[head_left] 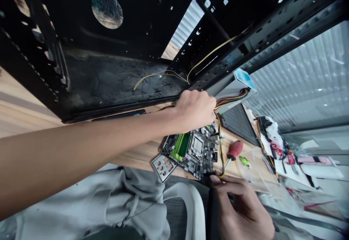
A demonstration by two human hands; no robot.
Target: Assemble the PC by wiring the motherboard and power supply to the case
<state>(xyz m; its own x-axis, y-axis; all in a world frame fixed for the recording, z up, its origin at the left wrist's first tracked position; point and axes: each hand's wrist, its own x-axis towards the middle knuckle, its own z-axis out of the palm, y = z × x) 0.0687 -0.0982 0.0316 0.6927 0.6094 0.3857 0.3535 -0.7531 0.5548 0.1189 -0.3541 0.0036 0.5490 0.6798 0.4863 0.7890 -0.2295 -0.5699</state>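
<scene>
Well, the left hand (195, 111) lies back-up across the lower edge of a black computer case (109, 80), which is tilted over a wooden desk (29, 105). Its fingers curl down right beside a multicoloured wire bundle (229, 102) running out of a power supply (236, 89) fixed at the case's corner; the fingertips are hidden, so I cannot tell whether they are pinching anything. The right hand (240, 211) sits low at the desk's near edge, its thumb and forefinger pressed together on what looks like the end of a yellow cable (220, 153) dropping from that bundle. A motherboard (193, 149) lies flat on the desk between the two hands, its green memory slots and bare CPU socket facing up, with a metal I/O shield (163, 166) at its near corner. Just beside the board are a red-handled screwdriver (235, 151) and a clear plastic bag (256, 171) (a tiny green part rests against the bag). Farther right, papers (275, 149) lie tangled with wires, while a grey hooded sweatshirt (89, 200) and a white chair frame (191, 211) fill the lower view.
</scene>
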